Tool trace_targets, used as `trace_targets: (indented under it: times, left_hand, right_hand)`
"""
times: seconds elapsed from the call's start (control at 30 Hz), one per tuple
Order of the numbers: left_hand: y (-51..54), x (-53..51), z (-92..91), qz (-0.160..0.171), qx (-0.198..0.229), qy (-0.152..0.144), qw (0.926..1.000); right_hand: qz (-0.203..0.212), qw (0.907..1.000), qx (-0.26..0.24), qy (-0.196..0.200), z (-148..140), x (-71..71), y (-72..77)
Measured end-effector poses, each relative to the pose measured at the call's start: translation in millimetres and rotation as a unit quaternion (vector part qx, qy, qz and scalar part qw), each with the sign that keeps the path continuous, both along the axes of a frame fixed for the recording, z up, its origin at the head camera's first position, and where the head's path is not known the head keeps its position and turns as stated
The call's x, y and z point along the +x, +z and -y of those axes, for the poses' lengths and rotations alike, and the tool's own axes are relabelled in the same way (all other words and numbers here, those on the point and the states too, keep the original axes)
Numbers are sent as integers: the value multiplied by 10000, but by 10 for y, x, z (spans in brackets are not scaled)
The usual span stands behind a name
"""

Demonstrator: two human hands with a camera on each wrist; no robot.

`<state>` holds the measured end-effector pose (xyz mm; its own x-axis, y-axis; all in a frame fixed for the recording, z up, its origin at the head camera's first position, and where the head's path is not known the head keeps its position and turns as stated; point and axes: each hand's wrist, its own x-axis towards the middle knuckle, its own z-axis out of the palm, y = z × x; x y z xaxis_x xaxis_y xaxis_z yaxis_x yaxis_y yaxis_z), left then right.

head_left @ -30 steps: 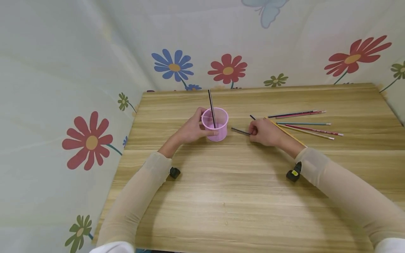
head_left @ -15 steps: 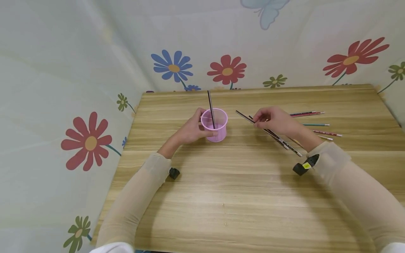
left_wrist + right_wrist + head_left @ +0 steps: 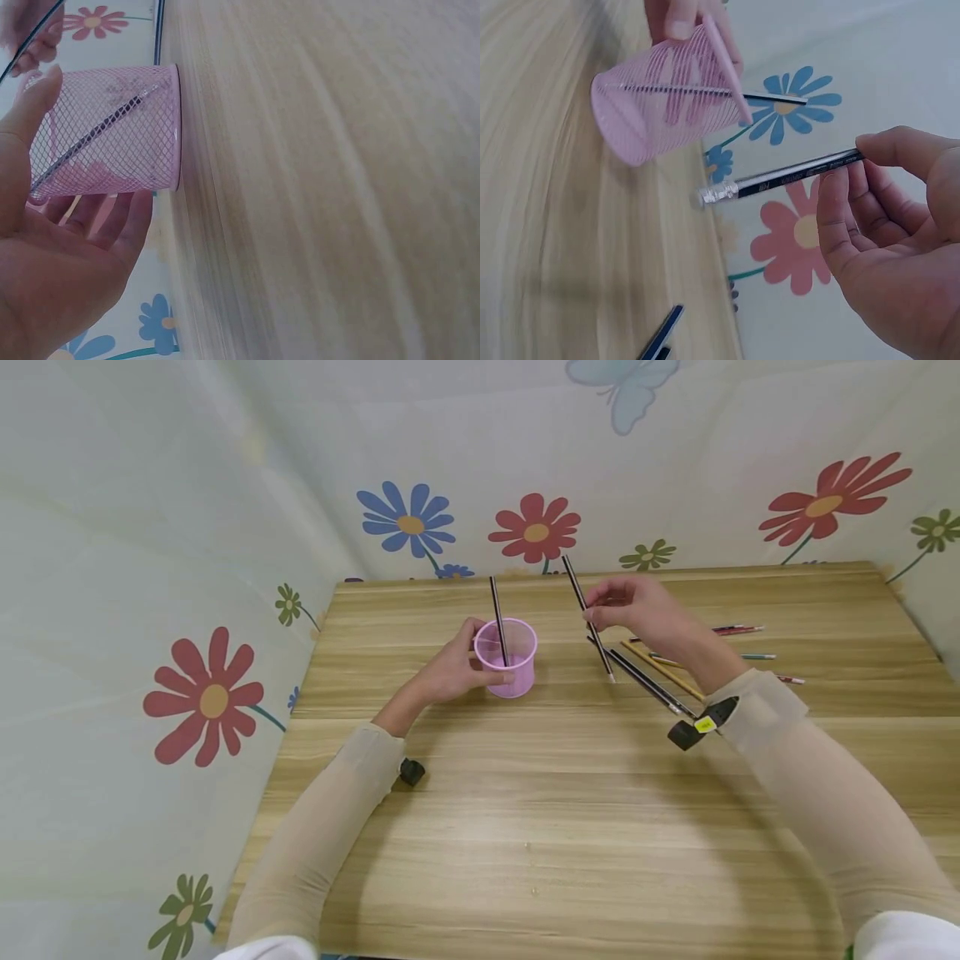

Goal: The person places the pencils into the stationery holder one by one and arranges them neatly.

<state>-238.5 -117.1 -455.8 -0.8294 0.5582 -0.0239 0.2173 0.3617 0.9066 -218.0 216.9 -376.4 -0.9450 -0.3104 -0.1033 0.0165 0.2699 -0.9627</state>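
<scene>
A pink mesh pen cup [image 3: 513, 681] stands upright on the table, with one black striped pencil [image 3: 498, 610] leaning inside it. My left hand [image 3: 453, 668] holds the cup from its left side, thumb at the front and fingers behind, as the left wrist view shows. To the right of the cup, my right hand [image 3: 645, 614] pinches a second black striped pencil [image 3: 787, 176] between thumb and fingertips. That pencil is raised and steeply tilted, its silver ferrule and eraser end pointing down; in the right wrist view this end lies a short way from the cup.
Below and right of my right hand lie black pencils [image 3: 645, 678] and a yellow pencil [image 3: 660, 668] on the wooden table [image 3: 525, 793]. Further right are several more, including a teal pencil [image 3: 757, 657] and red ones, partly hidden by the forearm. A flower-printed curtain [image 3: 697, 485] hangs behind.
My right hand has picked a black pencil off the table, raised it and turned it steeply upright. Other black pencils shifted on the table. My left hand and the cup have stayed put.
</scene>
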Motion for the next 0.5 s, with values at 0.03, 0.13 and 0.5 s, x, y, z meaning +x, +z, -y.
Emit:
trace_targets:
  times: [0.03, 0.13, 0.5]
  left_hand:
    - [0, -1, -1, 10, 34, -12, 10000]
    - [0, -7, 1, 6, 95, -33, 9999]
    - [14, 13, 4, 26, 60, -35, 10000]
  right_hand:
    - [-24, 9999, -102, -11, 35, -14, 17]
    - [-205, 9991, -375, -24, 139, -50, 71]
    - [-541, 9784, -1935, -488, 440, -252, 167]
